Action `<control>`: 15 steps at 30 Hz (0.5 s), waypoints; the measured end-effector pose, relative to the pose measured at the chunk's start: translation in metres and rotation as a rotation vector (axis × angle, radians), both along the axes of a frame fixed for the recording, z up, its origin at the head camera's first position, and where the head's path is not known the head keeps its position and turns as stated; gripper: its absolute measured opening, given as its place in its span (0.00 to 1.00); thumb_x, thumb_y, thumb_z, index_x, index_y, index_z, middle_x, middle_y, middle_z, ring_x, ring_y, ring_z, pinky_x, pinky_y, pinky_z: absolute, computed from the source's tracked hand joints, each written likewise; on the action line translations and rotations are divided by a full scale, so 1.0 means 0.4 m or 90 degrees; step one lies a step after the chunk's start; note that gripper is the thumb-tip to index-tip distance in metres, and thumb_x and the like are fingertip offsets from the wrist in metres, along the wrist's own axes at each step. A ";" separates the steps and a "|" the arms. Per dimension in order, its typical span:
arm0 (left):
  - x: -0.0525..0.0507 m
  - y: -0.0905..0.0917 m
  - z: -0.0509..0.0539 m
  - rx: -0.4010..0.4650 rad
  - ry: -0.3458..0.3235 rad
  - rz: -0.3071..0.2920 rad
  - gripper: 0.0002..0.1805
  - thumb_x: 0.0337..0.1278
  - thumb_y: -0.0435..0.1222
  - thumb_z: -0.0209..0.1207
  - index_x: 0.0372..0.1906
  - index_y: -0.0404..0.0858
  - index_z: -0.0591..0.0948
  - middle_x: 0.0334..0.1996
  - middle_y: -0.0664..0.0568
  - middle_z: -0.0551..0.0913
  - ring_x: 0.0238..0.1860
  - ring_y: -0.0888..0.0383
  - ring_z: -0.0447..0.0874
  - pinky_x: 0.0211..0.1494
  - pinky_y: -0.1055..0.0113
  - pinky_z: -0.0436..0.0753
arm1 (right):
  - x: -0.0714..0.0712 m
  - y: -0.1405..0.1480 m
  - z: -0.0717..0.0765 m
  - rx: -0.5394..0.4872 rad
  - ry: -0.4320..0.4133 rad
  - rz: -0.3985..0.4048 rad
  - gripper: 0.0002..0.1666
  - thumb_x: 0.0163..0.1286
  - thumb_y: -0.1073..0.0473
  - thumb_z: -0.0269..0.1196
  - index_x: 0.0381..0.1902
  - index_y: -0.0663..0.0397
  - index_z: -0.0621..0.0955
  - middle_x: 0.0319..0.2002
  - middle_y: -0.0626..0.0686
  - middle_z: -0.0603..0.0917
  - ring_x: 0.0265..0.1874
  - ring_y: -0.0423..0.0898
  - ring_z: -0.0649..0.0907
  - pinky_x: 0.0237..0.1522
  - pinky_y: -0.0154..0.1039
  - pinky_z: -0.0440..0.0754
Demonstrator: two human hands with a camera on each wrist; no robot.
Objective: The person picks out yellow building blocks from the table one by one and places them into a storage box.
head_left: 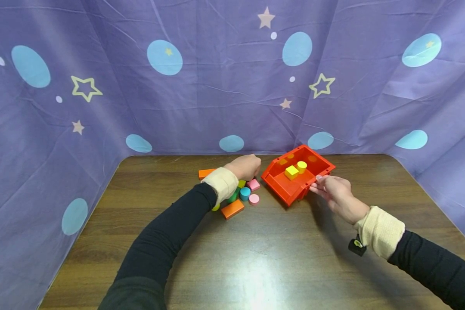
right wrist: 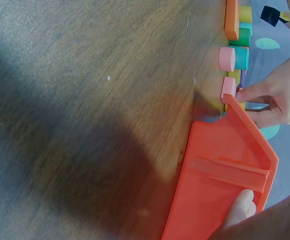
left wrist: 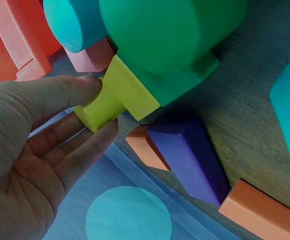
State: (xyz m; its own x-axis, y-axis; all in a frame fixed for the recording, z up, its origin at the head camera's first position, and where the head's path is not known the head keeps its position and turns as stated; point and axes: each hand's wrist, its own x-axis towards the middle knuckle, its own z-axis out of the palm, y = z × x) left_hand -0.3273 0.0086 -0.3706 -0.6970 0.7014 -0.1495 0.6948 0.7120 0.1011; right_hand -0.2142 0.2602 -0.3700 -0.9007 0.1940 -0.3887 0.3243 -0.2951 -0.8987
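Note:
My left hand (head_left: 245, 166) is among several coloured blocks left of the red bin. In the left wrist view its thumb and fingers pinch a yellow cylinder block (left wrist: 100, 109), right beside a yellow block with flat faces (left wrist: 134, 92). A large green block (left wrist: 170, 35), a blue cylinder (head_left: 245, 193) and a pink block (head_left: 253, 184) lie close by. My right hand (head_left: 338, 196) grips the near right rim of the red bin (head_left: 283, 189), which is tilted with its open side facing me. Inside are a yellow cube (head_left: 291, 172) and another yellow cylinder (head_left: 301, 167).
An orange block (head_left: 233, 209) and a pink cylinder (head_left: 254, 199) lie at the pile's near side. Another orange block (head_left: 206, 174) is farther back, and a purple block (left wrist: 190, 160) shows in the left wrist view. A patterned curtain (head_left: 197, 94) hangs behind the wooden table (head_left: 314, 267).

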 end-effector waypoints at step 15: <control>-0.008 -0.002 -0.008 0.009 -0.019 0.002 0.19 0.59 0.21 0.58 0.17 0.42 0.72 0.17 0.55 0.65 0.24 0.58 0.63 0.28 0.70 0.63 | 0.000 -0.002 0.002 0.012 -0.008 0.001 0.10 0.73 0.74 0.48 0.50 0.67 0.71 0.26 0.49 0.81 0.25 0.40 0.85 0.39 0.36 0.87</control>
